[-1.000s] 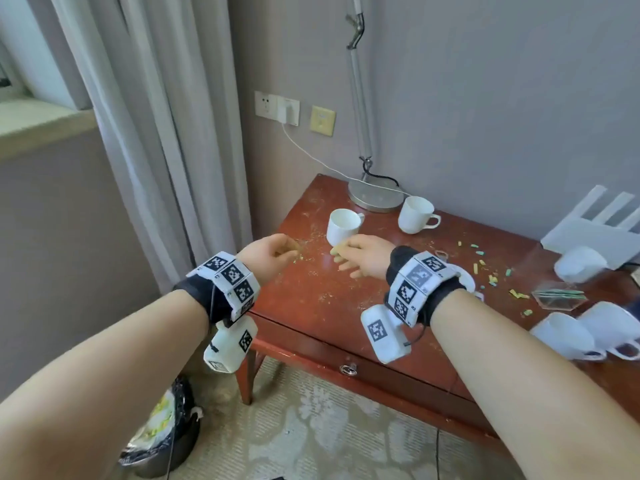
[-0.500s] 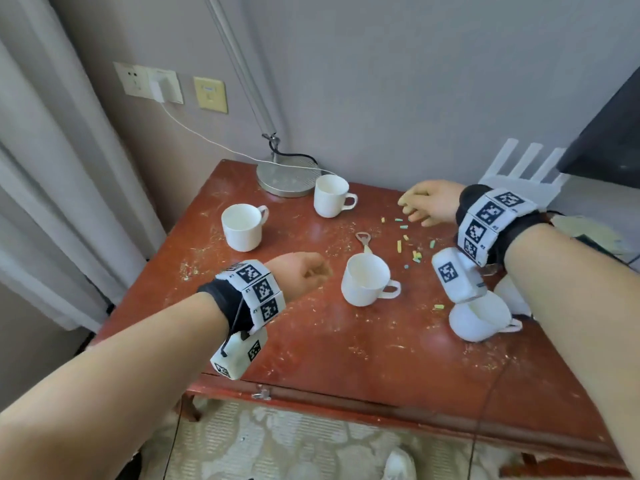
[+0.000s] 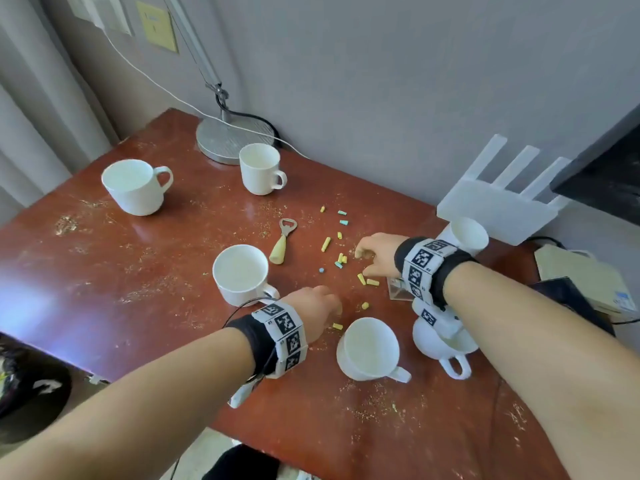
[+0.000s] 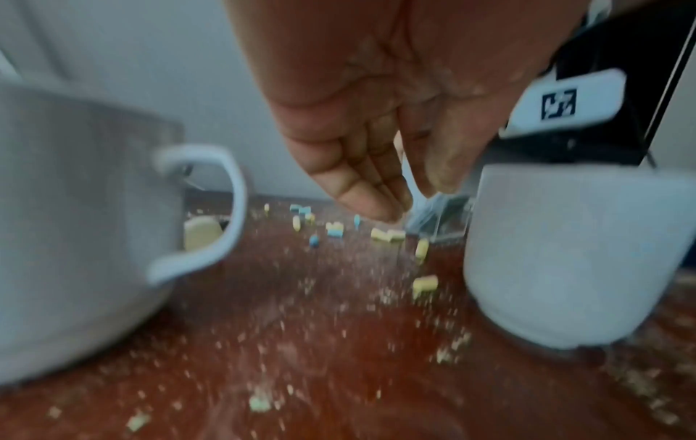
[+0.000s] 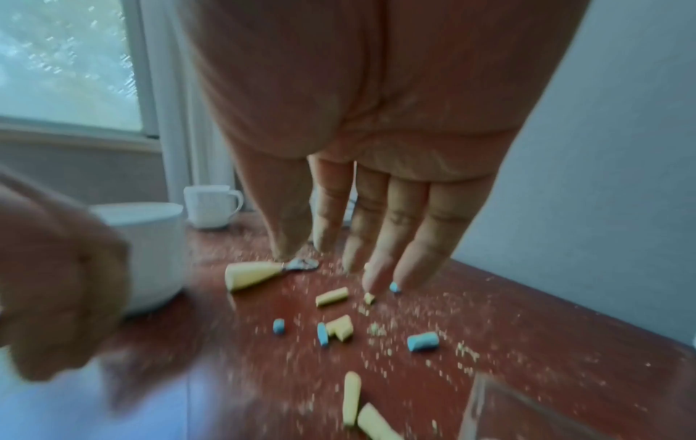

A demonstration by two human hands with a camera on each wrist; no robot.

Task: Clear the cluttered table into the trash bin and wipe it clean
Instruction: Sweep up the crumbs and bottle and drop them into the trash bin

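1. Compared with half a second before, the right hand (image 3: 375,256) is now lower and nearer, hanging over the yellow and blue pieces (image 3: 341,259) in the middle of the red table (image 3: 104,289). The left hand (image 3: 317,315) is now further forward, between two cups.
2. The right hand's fingers (image 5: 380,244) are pointing down, straight and a little apart, almost touching the table and holding nothing. The left hand's fingers (image 4: 361,190) are lying together and pointing down; I cannot tell if they are holding something.
3. A bottle opener (image 3: 282,242) is lying just beside the pieces. A clear small box (image 3: 398,289) is partly hidden under the right wrist. Fine crumbs (image 3: 152,289) are lying over most of the table. A lamp base (image 3: 228,138) is standing at the back.
4. I am counting six white cups: two at the back (image 3: 133,187) (image 3: 261,168), one in the middle (image 3: 242,273), one in front of the left hand (image 3: 369,348), and two behind the right arm (image 3: 467,233) (image 3: 443,344). The coloured pieces are roughly fifteen.
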